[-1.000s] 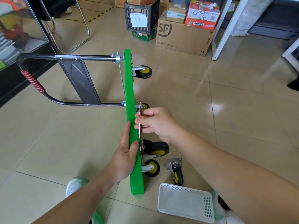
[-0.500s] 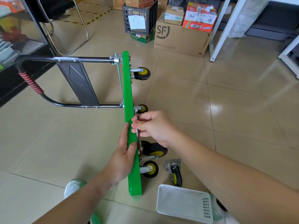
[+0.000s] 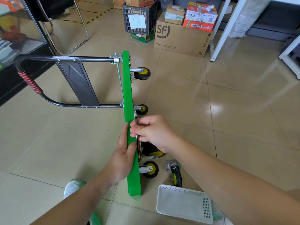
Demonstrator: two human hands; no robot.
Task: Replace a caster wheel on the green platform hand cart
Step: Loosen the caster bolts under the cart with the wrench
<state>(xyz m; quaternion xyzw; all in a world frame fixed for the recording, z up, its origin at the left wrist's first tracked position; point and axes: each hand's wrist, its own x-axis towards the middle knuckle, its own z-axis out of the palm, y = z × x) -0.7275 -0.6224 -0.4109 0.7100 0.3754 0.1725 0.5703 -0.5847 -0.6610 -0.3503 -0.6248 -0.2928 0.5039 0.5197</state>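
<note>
Head view: the green plastic platform hand cart [image 3: 128,95] stands on its edge on the tiled floor. The left grip [image 3: 123,156], a bare hand, clasps its upper edge. Touching it, the right grip [image 3: 154,130] pinches the silver mounting plate [image 3: 136,119] of a black yellow-hubbed caster wheel [image 3: 153,151] against the cart's underside. Below the right grip, a loose black caster [image 3: 176,174] lies beside a white perforated plastic basket [image 3: 181,202].

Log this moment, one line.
cart on edge | left hand grips cart | right hand pinches caster plate | loose caster on floor by basket
</note>
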